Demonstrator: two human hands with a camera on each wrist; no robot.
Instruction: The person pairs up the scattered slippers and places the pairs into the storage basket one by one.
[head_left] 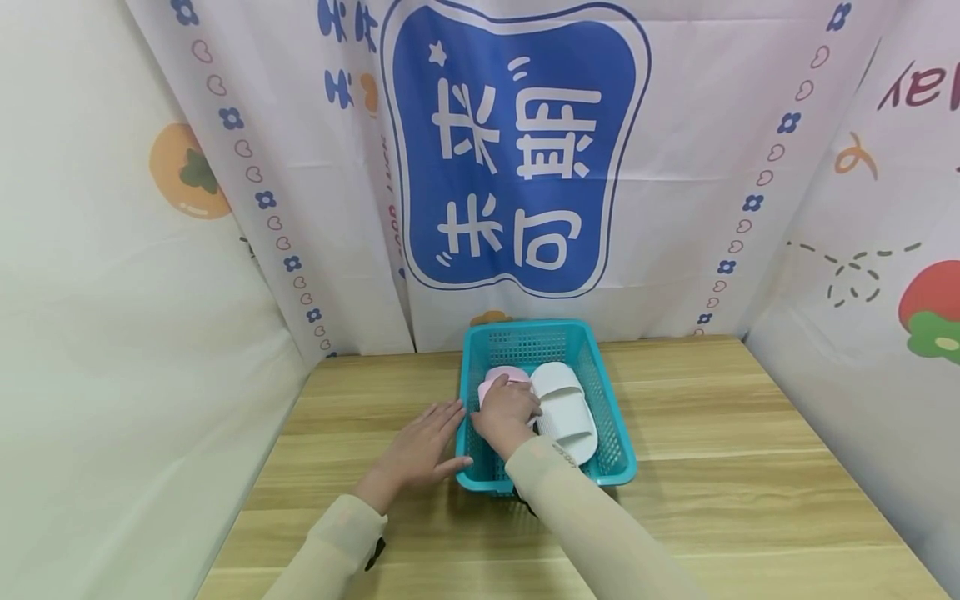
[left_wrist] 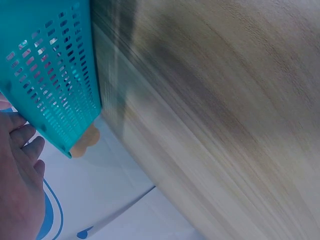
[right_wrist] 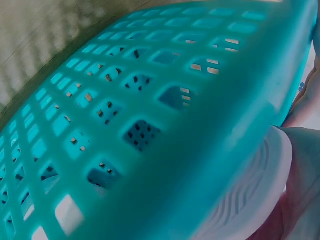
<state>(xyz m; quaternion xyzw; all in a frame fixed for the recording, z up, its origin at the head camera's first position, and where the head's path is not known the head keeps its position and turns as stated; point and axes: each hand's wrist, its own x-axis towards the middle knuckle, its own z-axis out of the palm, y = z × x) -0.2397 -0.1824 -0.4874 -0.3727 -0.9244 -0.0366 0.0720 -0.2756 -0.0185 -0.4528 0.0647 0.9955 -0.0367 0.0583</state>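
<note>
A turquoise plastic basket (head_left: 621, 433) stands on the table with slippers inside. In its right half lies a pair of white slippers (head_left: 564, 412), one overlapping the other. Pink slippers (head_left: 507, 372) are in the left half, partly hidden under my right hand (head_left: 510, 414), which reaches over the near rim and grips one of them. The right wrist view shows a pale ridged slipper sole (right_wrist: 245, 195) against that hand, behind the basket wall. My left hand (head_left: 420, 446) rests its straight fingers against the basket's left rim, thumb at the near-left corner.
The wood-grain table (head_left: 720, 450) extends on both sides of the basket. Behind it hangs a printed white cloth (head_left: 690, 167) with a blue panel, close to the basket's far end. White cloth walls (head_left: 112, 350) border the left and right.
</note>
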